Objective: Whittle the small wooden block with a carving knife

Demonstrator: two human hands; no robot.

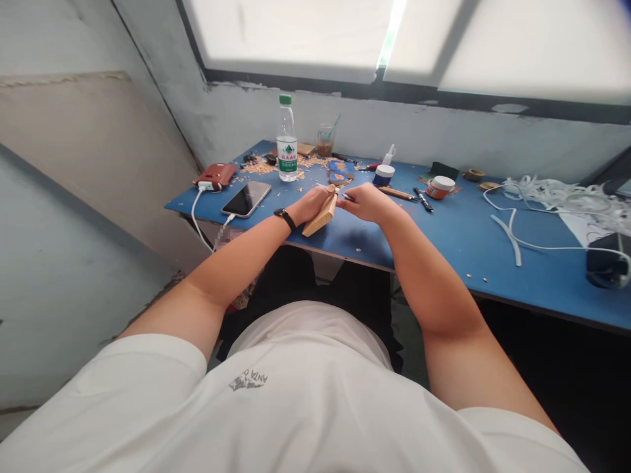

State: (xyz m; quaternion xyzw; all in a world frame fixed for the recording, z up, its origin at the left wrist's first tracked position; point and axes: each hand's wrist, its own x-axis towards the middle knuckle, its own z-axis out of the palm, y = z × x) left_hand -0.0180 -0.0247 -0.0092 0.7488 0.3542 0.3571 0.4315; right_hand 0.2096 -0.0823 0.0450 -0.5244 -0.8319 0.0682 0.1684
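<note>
My left hand (314,203), with a black watch on its wrist, is closed around a pale wooden block (320,221). The block tilts over the front part of the blue table, its lower end toward me. Close beside it, my right hand (369,202) is closed around a slim dark tool (349,197). Most of that tool is hidden in the fist, so its exact kind is not clear. The right fingers are near the upper end of the block. Wood shavings (315,161) are scattered on the table beyond both hands.
A water bottle (287,141), a plastic cup (325,141) and painted pieces (341,172) stand or lie behind my hands. On the left are a phone (247,199) and a brown case (217,175). Jars (441,188), a marker (424,200) and white cables (552,246) lie right.
</note>
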